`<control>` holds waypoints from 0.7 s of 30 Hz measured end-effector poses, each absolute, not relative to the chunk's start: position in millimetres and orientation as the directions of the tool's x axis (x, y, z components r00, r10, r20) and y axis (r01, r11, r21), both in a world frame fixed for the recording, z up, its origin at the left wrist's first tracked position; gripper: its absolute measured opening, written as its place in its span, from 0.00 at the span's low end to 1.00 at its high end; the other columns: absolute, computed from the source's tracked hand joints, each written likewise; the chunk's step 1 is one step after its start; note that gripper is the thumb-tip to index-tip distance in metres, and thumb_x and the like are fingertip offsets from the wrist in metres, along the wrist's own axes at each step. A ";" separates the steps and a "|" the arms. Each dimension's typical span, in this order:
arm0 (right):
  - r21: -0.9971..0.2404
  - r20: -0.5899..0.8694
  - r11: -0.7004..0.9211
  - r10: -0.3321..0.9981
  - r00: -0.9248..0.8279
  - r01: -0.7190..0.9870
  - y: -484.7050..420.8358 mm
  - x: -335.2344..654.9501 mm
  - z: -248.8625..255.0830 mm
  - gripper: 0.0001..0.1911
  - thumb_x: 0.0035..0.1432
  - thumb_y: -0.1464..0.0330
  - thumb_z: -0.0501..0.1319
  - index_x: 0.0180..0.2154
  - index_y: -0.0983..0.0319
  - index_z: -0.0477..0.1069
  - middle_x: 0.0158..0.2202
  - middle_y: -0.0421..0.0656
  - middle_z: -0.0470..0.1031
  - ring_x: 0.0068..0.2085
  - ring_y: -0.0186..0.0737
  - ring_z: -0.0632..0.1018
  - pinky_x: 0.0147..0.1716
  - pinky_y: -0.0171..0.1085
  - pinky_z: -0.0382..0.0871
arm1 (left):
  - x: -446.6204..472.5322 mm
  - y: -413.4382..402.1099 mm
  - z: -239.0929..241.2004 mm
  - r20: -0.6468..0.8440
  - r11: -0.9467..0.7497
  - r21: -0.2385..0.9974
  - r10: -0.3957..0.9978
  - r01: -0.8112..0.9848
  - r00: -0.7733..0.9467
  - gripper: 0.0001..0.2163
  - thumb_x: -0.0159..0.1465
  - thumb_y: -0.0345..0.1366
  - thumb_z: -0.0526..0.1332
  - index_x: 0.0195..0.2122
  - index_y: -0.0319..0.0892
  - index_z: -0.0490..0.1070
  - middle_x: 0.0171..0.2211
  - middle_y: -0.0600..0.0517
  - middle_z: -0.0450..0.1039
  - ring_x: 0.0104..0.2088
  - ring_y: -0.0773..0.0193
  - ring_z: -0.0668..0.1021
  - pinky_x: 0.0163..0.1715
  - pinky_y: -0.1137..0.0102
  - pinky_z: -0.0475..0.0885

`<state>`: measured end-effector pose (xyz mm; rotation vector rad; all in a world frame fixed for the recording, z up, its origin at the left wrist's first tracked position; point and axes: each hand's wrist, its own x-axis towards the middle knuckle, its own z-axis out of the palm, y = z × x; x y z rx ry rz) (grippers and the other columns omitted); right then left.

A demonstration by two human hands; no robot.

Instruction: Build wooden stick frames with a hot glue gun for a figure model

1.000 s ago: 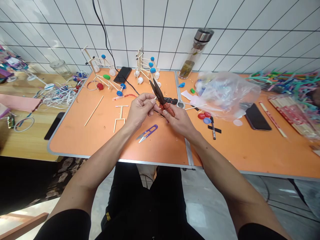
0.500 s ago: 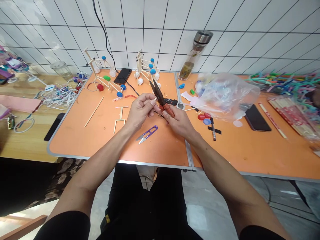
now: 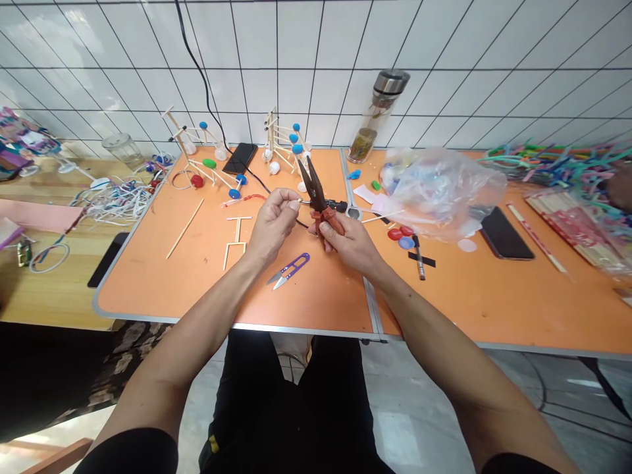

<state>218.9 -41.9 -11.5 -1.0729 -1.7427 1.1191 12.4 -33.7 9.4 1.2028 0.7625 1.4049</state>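
Note:
My right hand [image 3: 348, 242] grips the red handles of long-nose pliers [image 3: 316, 194], whose dark jaws point up and away, slightly parted. My left hand [image 3: 273, 222] is closed in a pinch just left of the pliers, holding a thin stick that reaches toward the jaws' base. Both hands hover above the orange table [image 3: 207, 276]. Purple thread snips [image 3: 289, 270] lie on the table just below my hands. A small wooden stick frame [image 3: 237, 236] lies to the left of my left hand.
Stick-and-bottle-cap models [image 3: 207, 158] [image 3: 284, 141] stand at the back, with a black phone [image 3: 240, 158] and cable. A tall glass bottle [image 3: 376, 115], clear plastic bag [image 3: 439, 187], loose caps [image 3: 401, 237], another phone [image 3: 506, 232] and coloured straws [image 3: 557, 164] lie right. A loose stick [image 3: 185, 219] lies left.
The view has shifted slightly downward. My hands stay together with the pliers; my left pinch has moved a little left of the pliers' joint.

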 end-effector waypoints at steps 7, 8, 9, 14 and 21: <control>-0.946 0.177 0.255 0.922 -0.345 0.198 -43.0 219.1 -10.0 0.33 0.72 0.37 0.64 0.55 0.60 0.80 0.31 0.40 0.79 0.28 0.38 0.75 0.34 0.40 0.69 | 11.7 -34.5 10.6 0.258 -0.201 0.927 0.955 -0.318 0.149 0.21 0.63 0.58 0.76 0.42 0.48 0.76 0.22 0.61 0.56 0.21 0.69 0.58 0.20 0.70 0.50; -0.947 0.180 0.256 0.922 -0.343 0.192 -43.3 218.9 -9.7 0.33 0.72 0.38 0.64 0.54 0.60 0.80 0.30 0.40 0.79 0.28 0.38 0.75 0.34 0.40 0.68 | 11.6 -34.7 10.9 0.259 -0.198 0.925 0.953 -0.325 0.156 0.21 0.63 0.58 0.77 0.42 0.48 0.75 0.22 0.60 0.57 0.21 0.68 0.58 0.20 0.70 0.51; -0.949 0.180 0.253 0.923 -0.340 0.186 -43.6 218.7 -9.1 0.33 0.71 0.37 0.64 0.54 0.60 0.80 0.31 0.40 0.79 0.28 0.38 0.75 0.33 0.40 0.68 | 11.4 -34.8 11.1 0.256 -0.193 0.925 0.953 -0.328 0.161 0.21 0.63 0.58 0.77 0.42 0.49 0.75 0.22 0.61 0.58 0.21 0.68 0.59 0.20 0.70 0.51; -0.961 0.150 0.221 0.921 -0.359 0.165 -45.3 216.9 -4.6 0.34 0.69 0.35 0.65 0.49 0.59 0.79 0.27 0.39 0.76 0.27 0.38 0.74 0.31 0.39 0.67 | 11.6 -34.5 10.1 0.234 -0.169 0.933 0.955 -0.317 0.182 0.23 0.64 0.59 0.76 0.46 0.49 0.72 0.21 0.62 0.64 0.20 0.69 0.62 0.21 0.71 0.56; -0.965 0.151 0.219 0.913 -0.378 0.144 -46.9 215.8 -1.8 0.35 0.68 0.34 0.66 0.48 0.60 0.79 0.26 0.38 0.75 0.26 0.38 0.73 0.30 0.40 0.66 | 12.0 -34.1 13.0 0.180 -0.083 0.917 0.959 -0.390 0.218 0.25 0.60 0.57 0.80 0.42 0.48 0.71 0.23 0.60 0.73 0.20 0.70 0.67 0.22 0.72 0.62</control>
